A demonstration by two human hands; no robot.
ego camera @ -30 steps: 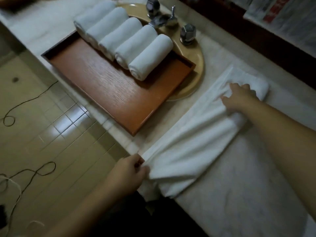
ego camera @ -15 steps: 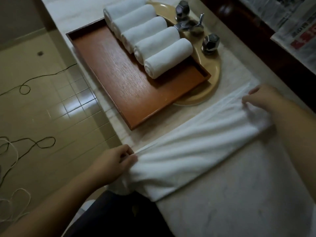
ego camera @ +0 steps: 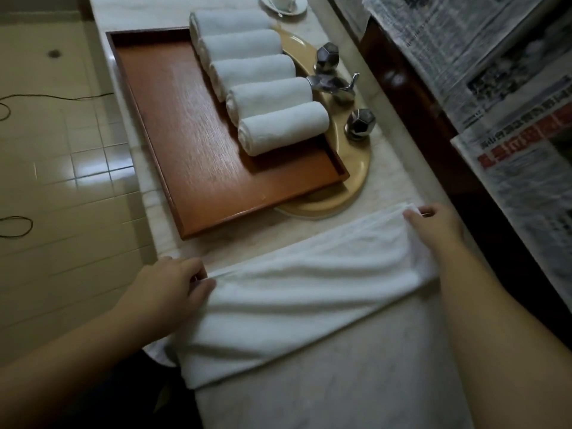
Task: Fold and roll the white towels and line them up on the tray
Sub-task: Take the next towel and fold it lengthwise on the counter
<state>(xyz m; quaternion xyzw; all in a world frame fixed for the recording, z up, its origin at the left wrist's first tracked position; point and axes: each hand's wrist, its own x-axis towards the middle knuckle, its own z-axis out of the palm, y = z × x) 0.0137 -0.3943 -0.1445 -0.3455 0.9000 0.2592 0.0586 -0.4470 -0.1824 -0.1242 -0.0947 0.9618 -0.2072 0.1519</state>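
A white towel [ego camera: 303, 292], folded into a long band, lies stretched across the marble counter [ego camera: 356, 382]. My left hand [ego camera: 173, 286] pinches its near-left end at the counter's edge. My right hand [ego camera: 433, 227] holds the far-right end, fingers curled over the corner. Beyond the towel sits a brown wooden tray [ego camera: 192, 168]. Several rolled white towels [ego camera: 263, 94] lie side by side along the tray's right part, the nearest roll [ego camera: 284, 128] closest to me.
The tray partly covers a tan oval sink [ego camera: 356, 187] with a chrome tap [ego camera: 334, 85] and two faceted knobs [ego camera: 360, 122]. A white cup and saucer [ego camera: 283, 3] stand at the back. Newspapers [ego camera: 495, 103] cover the right wall. Tiled floor with cords lies left.
Both hands pulled the towel's ends apart, drawing it straighter and flatter across the counter. My right hand shifted from the towel's middle fold to its far corner. The view swung right.
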